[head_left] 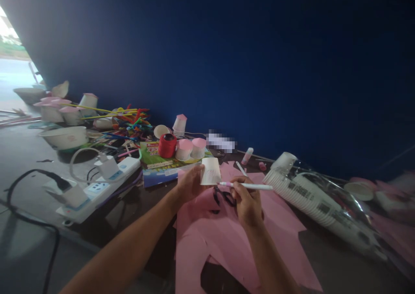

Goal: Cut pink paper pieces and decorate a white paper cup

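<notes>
My left hand (192,183) grips a white paper cup (210,171) by its left side, the cup's wide rim facing down. Faint pink lines show on the cup's wall. In my right hand (248,201) is a white marker pen (256,186) with a pink band, held nearly level, its tip at the cup's lower right edge; whether it touches is too small to tell. Below both hands lie cut sheets of pink paper (227,238). Black-handled scissors (228,197) rest on the paper, partly hidden behind my right hand.
Left stands a power strip (112,177) with plugs and a black cable. Behind are a red thread spool (167,146), pink-topped cups (184,149) and colourful pipe cleaners (132,121). A glue stick (247,155) stands near the blue wall; bagged stacked cups (304,199) lie right.
</notes>
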`<move>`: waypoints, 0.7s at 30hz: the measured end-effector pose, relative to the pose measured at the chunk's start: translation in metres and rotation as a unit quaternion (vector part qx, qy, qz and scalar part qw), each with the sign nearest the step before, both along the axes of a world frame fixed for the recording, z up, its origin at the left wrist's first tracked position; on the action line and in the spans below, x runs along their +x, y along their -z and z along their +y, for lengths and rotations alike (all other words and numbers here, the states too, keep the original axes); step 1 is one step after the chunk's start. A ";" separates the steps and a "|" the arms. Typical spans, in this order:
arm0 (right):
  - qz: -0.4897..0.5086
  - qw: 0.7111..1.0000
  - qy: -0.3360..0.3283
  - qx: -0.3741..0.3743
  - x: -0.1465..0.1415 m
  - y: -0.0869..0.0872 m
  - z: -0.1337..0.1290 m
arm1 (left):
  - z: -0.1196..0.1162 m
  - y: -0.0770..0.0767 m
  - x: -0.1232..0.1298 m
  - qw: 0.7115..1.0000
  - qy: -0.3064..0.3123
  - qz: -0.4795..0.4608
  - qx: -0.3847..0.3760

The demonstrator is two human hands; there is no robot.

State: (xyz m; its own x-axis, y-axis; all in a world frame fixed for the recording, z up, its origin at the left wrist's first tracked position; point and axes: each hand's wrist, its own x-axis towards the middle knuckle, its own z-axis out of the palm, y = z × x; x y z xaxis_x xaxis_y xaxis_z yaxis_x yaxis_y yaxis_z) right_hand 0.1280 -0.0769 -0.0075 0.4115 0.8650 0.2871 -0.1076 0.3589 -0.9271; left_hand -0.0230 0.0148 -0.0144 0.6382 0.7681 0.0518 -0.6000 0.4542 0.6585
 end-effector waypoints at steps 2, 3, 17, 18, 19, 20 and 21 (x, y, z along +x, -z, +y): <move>0.023 1.000 -0.014 -0.008 0.000 -0.001 0.000 | 0.000 0.000 0.000 1.000 0.000 -0.005 0.006; 0.036 0.999 -0.015 -0.008 -0.001 -0.001 0.000 | 0.000 0.000 0.000 1.000 0.003 -0.010 0.008; 0.019 0.999 0.029 0.000 0.000 -0.002 0.003 | -0.001 -0.002 0.001 1.000 0.008 -0.008 0.003; 0.017 0.999 0.028 -0.002 0.000 -0.002 0.002 | -0.001 -0.002 0.001 1.000 0.007 -0.008 0.004; 0.015 1.000 0.025 -0.004 -0.001 -0.002 0.002 | -0.001 -0.002 0.001 1.000 0.005 -0.008 0.006; 0.015 1.000 0.020 -0.006 -0.001 -0.002 0.002 | -0.001 -0.002 0.001 1.000 0.002 -0.008 0.007; 0.017 1.000 0.013 -0.007 -0.001 -0.002 0.001 | -0.001 -0.002 0.001 1.000 0.000 -0.006 0.011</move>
